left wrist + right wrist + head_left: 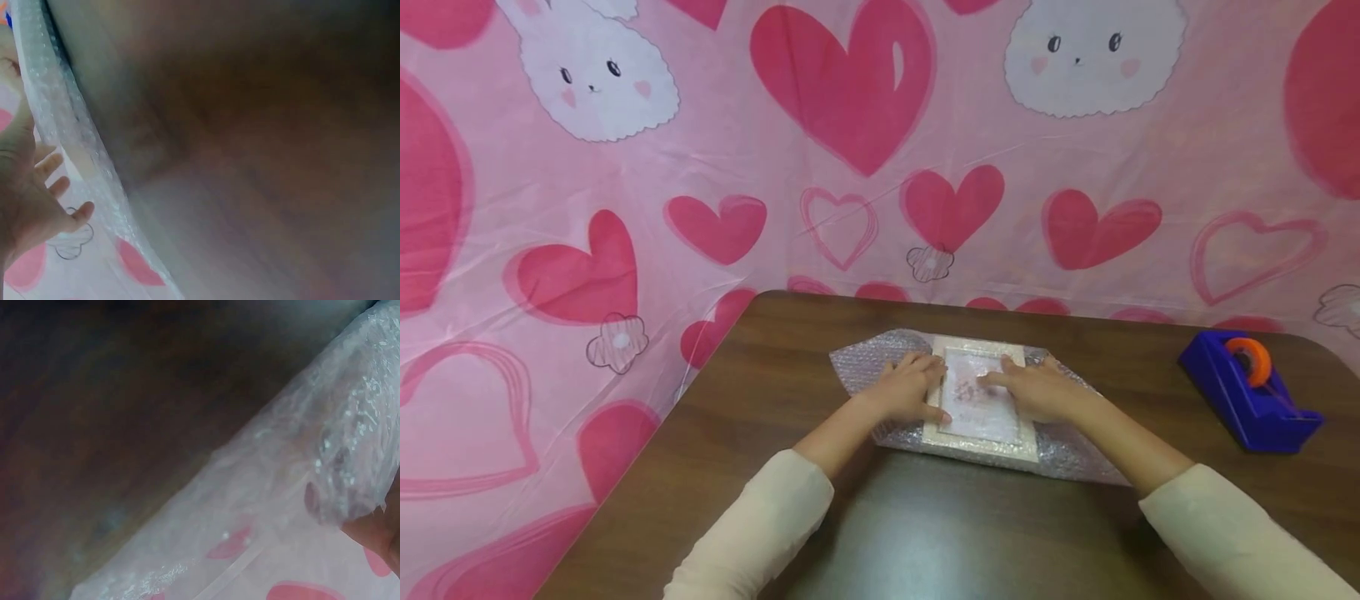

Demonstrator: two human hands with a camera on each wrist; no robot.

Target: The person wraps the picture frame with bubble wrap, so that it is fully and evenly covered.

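Observation:
A cream picture frame [1028, 442] lies flat on a sheet of bubble wrap [880, 358], which sticks out on both sides. Inside its border is a pale picture with a faint pinkish print. The left hand [908, 392] rests on the frame's left edge, thumb toward the near side; in the left wrist view its fingers [59, 186] look spread and loose. From the right, the right hand [1041, 392] lies over the frame's right edge, a finger extended over the picture. In the right wrist view only a bit of that hand [375, 534] shows beside the wrap.
A blue tape dispenser [1247, 408] with an orange tape roll [1250, 362] stands on the right part of the brown wooden table [715, 467]. Behind and to the left hangs a pink sheet [715, 125] with hearts and rabbit faces.

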